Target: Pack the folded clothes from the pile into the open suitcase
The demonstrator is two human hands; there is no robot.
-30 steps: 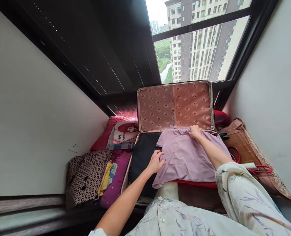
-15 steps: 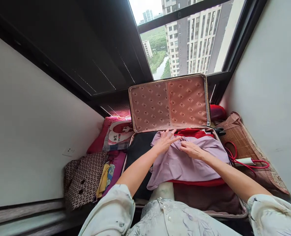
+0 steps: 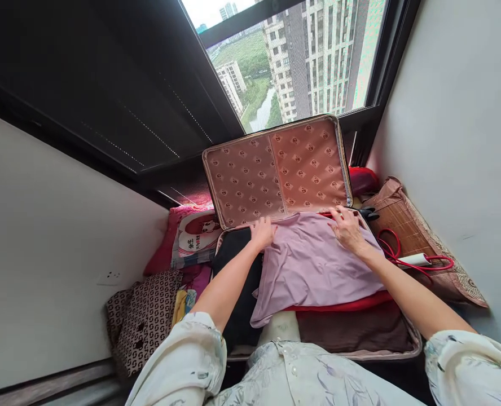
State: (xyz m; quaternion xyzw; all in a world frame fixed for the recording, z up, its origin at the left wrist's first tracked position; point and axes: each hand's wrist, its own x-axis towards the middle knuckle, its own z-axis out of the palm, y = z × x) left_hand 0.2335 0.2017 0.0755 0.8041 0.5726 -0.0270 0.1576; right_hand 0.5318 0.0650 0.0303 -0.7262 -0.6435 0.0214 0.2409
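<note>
A lilac garment (image 3: 313,265) lies spread over the clothes in an open suitcase (image 3: 403,354). At its upper left corner, my left hand (image 3: 262,232) is closed on the fabric with bent fingers. My right hand (image 3: 347,230) pinches the garment near its upper right corner, close to the hinge side. Beneath the lilac cloth, red fabric (image 3: 352,304) shows along the near edge. Dark brown clothing (image 3: 352,330) lies nearer to me, and black clothing (image 3: 236,282) fills the left side.
The suitcase's pink-lined lid (image 3: 280,175) leans upright by the window. Patterned brown fabric (image 3: 149,316) and a cushion with a cartoon print (image 3: 197,234) lie on the left. To the right are a folded brown mat (image 3: 403,220) and a red cord (image 3: 440,258). Walls close in both sides.
Both hands have moved apart, from the garment's middle to its upper corners. The lilac cloth now lies flatter and covers most of the red clothing at the back. The view has shifted slightly.
</note>
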